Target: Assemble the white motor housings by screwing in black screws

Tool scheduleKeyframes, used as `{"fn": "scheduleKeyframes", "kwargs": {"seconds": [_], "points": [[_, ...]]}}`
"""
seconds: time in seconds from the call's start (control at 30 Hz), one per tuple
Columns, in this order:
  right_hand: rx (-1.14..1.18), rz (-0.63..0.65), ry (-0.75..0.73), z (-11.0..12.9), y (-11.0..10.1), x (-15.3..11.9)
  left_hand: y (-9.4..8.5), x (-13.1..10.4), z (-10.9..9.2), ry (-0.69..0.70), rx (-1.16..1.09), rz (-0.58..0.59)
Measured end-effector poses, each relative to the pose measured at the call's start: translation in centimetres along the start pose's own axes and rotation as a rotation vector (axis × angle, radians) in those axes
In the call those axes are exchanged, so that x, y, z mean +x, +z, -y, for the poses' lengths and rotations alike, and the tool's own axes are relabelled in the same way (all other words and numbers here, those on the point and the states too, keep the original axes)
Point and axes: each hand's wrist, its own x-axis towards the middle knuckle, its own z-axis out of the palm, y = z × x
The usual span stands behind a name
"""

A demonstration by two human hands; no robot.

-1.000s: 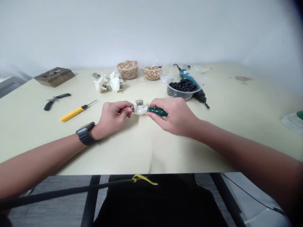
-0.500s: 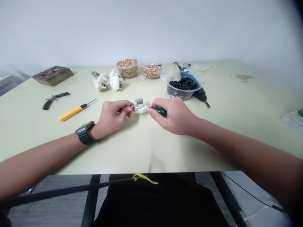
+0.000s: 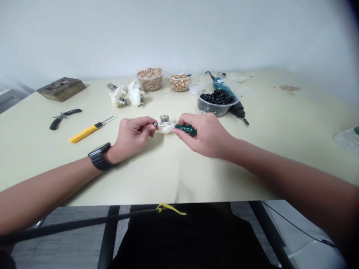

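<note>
My right hand (image 3: 209,134) is wrapped round the green handle of a screwdriver (image 3: 186,129), its thin shaft pointing left. At the shaft's tip, my left hand (image 3: 134,136) pinches a small dark piece (image 3: 154,124), too small to make out. A black watch is on my left wrist. Just behind the shaft, a white plastic part (image 3: 165,129) with a silver motor (image 3: 164,118) on top rests on the table. Two more white parts with motors, one (image 3: 117,96) beside the other (image 3: 136,94), lie farther back.
Pliers (image 3: 64,117) and a yellow screwdriver (image 3: 84,133) lie left, before a brown block (image 3: 61,89). Behind are tubs of beige pieces (image 3: 150,79) and mixed pieces (image 3: 179,83). A tub of black pieces (image 3: 217,102) stands against a teal power tool (image 3: 237,108) at right.
The green handle is turned slightly and shows more beyond my right fingers. Both hands otherwise keep nearly the same pose, and the whole view has shifted a little.
</note>
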Motion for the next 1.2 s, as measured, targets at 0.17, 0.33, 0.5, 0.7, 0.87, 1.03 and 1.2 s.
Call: {"fn": "scheduleKeyframes", "kwargs": {"seconds": [0.17, 0.33, 0.5, 0.7, 0.87, 1.03, 1.2], "points": [[0.001, 0.01, 0.002, -0.17, 0.05, -0.05, -0.05, 0.01, -0.06, 0.0, 0.001, 0.003], [0.0, 0.007, -0.002, -0.3, 0.14, -0.14, -0.09, -0.06, -0.07, 0.006, -0.004, 0.005], [0.008, 0.012, 0.001, -0.23, 0.25, -0.19, -0.1, -0.07, 0.01, 0.008, 0.006, 0.006], [-0.001, 0.029, 0.009, -0.27, 0.25, -0.18, -0.07, -0.04, 0.05, 0.013, 0.025, 0.008], [0.0, 0.03, 0.011, -0.31, 0.24, -0.2, -0.08, -0.05, 0.09, 0.017, 0.022, 0.01], [0.009, 0.031, 0.008, -0.28, 0.31, -0.18, -0.16, -0.08, 0.13, 0.03, 0.019, 0.006], [0.001, -0.025, -0.054, -0.3, 0.35, -0.15, -0.2, -0.09, 0.07, 0.013, 0.03, 0.01]]}}
